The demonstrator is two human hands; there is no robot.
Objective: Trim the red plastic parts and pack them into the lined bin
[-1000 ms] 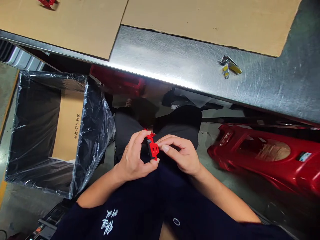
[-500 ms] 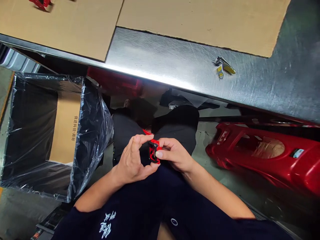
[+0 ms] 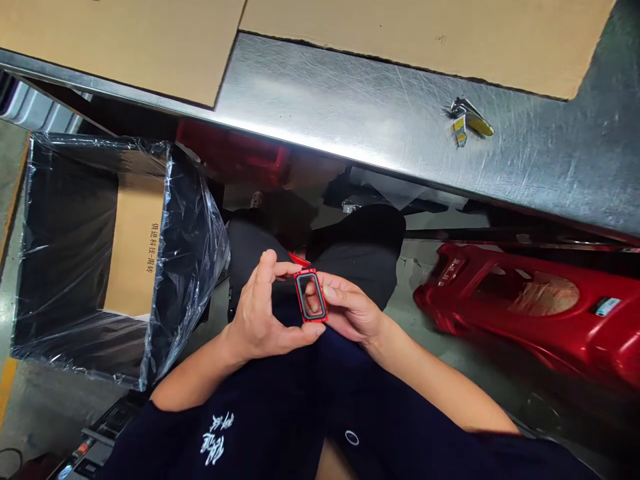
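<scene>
Over my lap I hold a small red rectangular frame (image 3: pixel 299 293) with a black inner rim and an open middle. My left hand (image 3: pixel 265 310) grips its short ends between thumb and a fingertip, the other fingers raised. Along its right long side, my right hand (image 3: pixel 353 308) pinches the frame, with fingers showing behind the opening. The frame's open face is turned up toward me. A bit of another red thing (image 3: pixel 299 259) shows just beyond it, between my legs; its kind is unclear.
Left of me stands a black bin (image 3: pixel 55 253) lined with clear plastic, cardboard inside. Ahead is a metal table (image 3: pixel 340 100) with cardboard sheets (image 3: pixel 420 40) and nail clippers (image 3: pixel 470 120). A large red plastic shell (image 3: pixel 530 300) lies at the right.
The red frame has turned from edge-on to face up, so its opening now shows. Both hands stay on it. The view has shifted slightly.
</scene>
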